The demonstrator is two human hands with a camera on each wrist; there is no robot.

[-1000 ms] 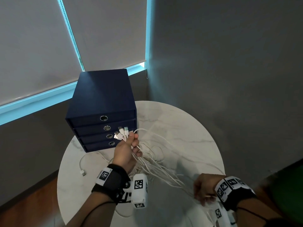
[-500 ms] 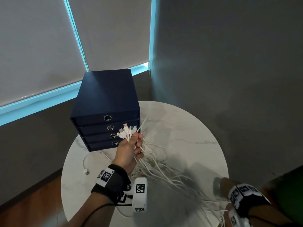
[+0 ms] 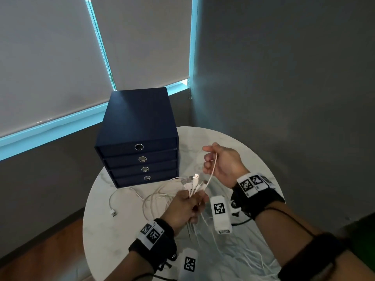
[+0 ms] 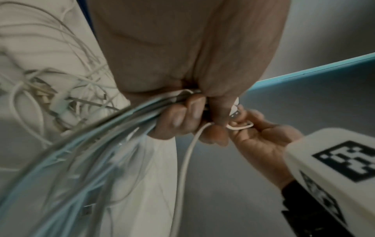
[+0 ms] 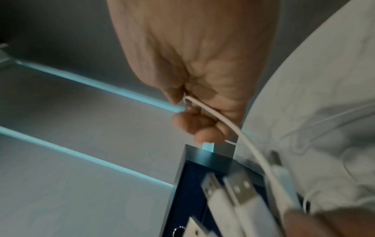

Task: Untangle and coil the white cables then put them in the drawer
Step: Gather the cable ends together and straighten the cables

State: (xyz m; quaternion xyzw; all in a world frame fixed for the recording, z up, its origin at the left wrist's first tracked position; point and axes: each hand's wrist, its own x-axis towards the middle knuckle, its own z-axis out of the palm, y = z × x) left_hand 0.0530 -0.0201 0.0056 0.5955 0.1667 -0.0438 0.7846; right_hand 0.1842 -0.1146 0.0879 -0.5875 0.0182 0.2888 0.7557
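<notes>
Head view: the left hand (image 3: 185,206) is fisted around a bundle of thin white cables (image 3: 193,186), plugs fanning just above its knuckles. The right hand (image 3: 222,164), beyond it, pinches one strand. The navy four-drawer box (image 3: 138,126), all drawers closed, stands past both.

Left wrist view: loose tangle trails below the fist.

Right wrist view: fingers curl on one cable. Untangling is underway; coiling and stowing remain.

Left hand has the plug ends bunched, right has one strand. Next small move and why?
Probably draw the single cable up and away with the right hand while the left hand keeps the bundle clamped. That strand runs from the right fingers down into the bunch, and the rest trails loose over the table, so it looks ready to slide free. All four drawers are shut.
</notes>
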